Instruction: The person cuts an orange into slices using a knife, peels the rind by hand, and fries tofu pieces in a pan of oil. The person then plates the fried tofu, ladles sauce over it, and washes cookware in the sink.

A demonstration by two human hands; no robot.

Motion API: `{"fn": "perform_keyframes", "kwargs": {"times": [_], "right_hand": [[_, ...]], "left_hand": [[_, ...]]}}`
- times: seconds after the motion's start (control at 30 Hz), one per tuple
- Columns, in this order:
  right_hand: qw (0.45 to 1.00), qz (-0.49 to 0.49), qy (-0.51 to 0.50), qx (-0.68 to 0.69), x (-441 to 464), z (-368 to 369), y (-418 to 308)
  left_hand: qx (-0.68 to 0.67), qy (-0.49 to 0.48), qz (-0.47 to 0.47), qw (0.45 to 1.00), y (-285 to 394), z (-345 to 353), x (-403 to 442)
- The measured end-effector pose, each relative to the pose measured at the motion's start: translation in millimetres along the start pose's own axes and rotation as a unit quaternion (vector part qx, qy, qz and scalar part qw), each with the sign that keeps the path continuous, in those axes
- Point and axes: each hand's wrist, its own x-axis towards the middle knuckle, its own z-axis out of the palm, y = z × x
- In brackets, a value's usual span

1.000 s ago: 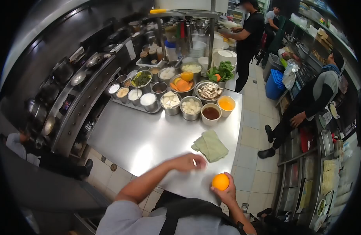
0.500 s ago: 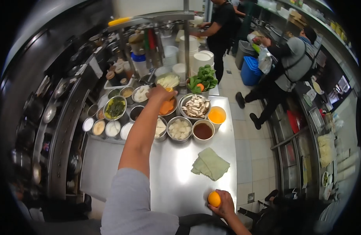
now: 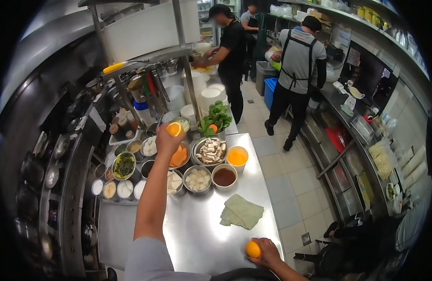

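My left hand [image 3: 165, 140] reaches over the bowls, its fingers closed on an orange half [image 3: 174, 129] whose cut face shows. Just below it is a bowl of sliced carrots [image 3: 178, 156]. At the table's near right corner, my right hand [image 3: 267, 254] grips an orange [image 3: 253, 249] with its smooth peel showing. A folded green cloth [image 3: 242, 212] lies beyond the right hand. Near my left forearm are a bowl of sliced mushrooms [image 3: 212, 151], a bowl of white cubes [image 3: 197, 180] and a tub of dark brown sauce [image 3: 224, 176].
A tub of orange liquid [image 3: 237, 156] and leafy greens [image 3: 216, 119] stand at the right. A bowl of dark greens [image 3: 124, 165] sits at the left. An overhead shelf [image 3: 145, 61] crosses the far end. Two co-workers [image 3: 300, 61] [image 3: 231, 51] stand beyond.
My left hand has lifted from the bowls, and the orange half's cut face now shows in it. The right hand still holds its orange. My view has tilted up and turned right.
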Motion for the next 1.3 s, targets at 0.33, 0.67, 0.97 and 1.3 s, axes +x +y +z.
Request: {"fn": "perform_keyframes", "kwargs": {"times": [0.33, 0.67, 0.97, 1.3], "right_hand": [[0.997, -0.073, -0.036, -0.011, -3.3, -8.3, 2.0], [0.986, -0.115, -0.073, 0.095, -29.9, -22.4, 36.2], [0.981, -0.052, -0.102, 0.155, -47.9, -28.2, 66.8], [0.972, -0.190, -0.127, 0.060, -30.4, -12.1, 51.3]], "left_hand": [[-0.207, 0.020, 0.206, 0.956, 86.9, -78.1, -162.0], [-0.379, -0.153, -0.064, 0.910, 97.0, -59.9, -273.1], [-0.075, -0.275, -0.015, 0.958, 2.0, -12.0, -425.0], [0.023, -0.420, 0.147, 0.895, 33.1, -32.9, -394.4]]}}
